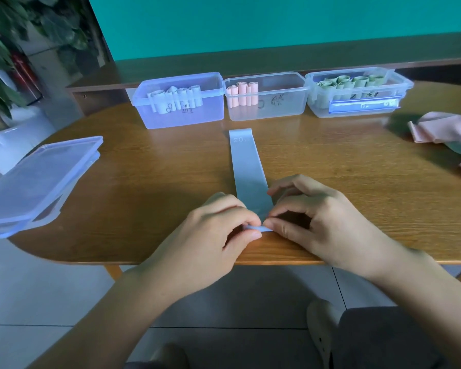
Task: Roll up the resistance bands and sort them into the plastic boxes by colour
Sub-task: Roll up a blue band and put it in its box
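A light blue resistance band [246, 166] lies flat on the wooden table [144, 182], running from the boxes toward me. Its near end is curled into a small roll at the table's front edge. My left hand [218, 230] and my right hand [312, 217] both pinch that rolled end between thumb and fingers. At the back stand three plastic boxes: the left box [181, 113] holds blue rolls, the middle box [282, 107] holds pink rolls, the right box [357, 107] holds green rolls.
Loose pink bands [442, 129] and a green one lie in a heap at the table's right edge. Stacked clear lids [37, 179] sit on the left, overhanging the table edge. A potted plant stands beyond the left side.
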Available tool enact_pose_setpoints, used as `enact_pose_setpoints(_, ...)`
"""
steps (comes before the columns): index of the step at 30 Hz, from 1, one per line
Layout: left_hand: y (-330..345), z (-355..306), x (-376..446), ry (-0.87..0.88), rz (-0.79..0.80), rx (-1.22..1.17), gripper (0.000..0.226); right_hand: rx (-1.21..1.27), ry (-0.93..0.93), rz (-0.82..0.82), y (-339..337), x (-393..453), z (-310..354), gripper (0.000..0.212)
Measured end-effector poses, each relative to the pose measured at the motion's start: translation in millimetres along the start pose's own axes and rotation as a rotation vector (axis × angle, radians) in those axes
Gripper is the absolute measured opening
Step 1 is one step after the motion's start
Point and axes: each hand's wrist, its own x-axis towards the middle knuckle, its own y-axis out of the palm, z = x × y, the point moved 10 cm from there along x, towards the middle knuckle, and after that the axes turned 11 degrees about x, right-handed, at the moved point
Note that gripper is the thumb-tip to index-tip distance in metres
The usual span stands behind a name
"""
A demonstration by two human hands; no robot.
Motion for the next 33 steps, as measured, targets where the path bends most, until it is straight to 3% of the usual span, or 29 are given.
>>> enact_pose_setpoints(3,-0.3,0.6,-0.1,-0.005,-0.006,0.004,0.018,0.027,0.004,0.001,-1.6,0.0,-0.2,0.012)
enact_pose_setpoints(7,-2.3,0.6,0.0,-0.024,-0.017,0.021,0.023,0.033,0.008,0.075,3.3,-0.5,0.1,0.018)
enact_pose_setpoints(14,-4.0,2.8,0.1,-0.057,-0.07,0.05,0.023,0.002,-0.009,0.055,3.0,2.2,1.2,0.022)
enact_pose_setpoints(21,0.4,8.8,6.1,-0.078,-0.013,0.077,0.026,-0.073,-0.014,0.006,2.4,4.8,0.6,0.029)
enact_pose_setpoints(24,-0.9,9.3,7.7,-0.091,-0.014,0.079,0.034,-0.044,-0.022,-0.036,-2.0,4.0,2.2,0.022)
enact_pose_setpoints(33,-3.1,12.6,8.0,-0.099,-0.047,0.044,0.022,-0.005,-0.013,-0.029,-1.9,7.9,-4.4,0.011)
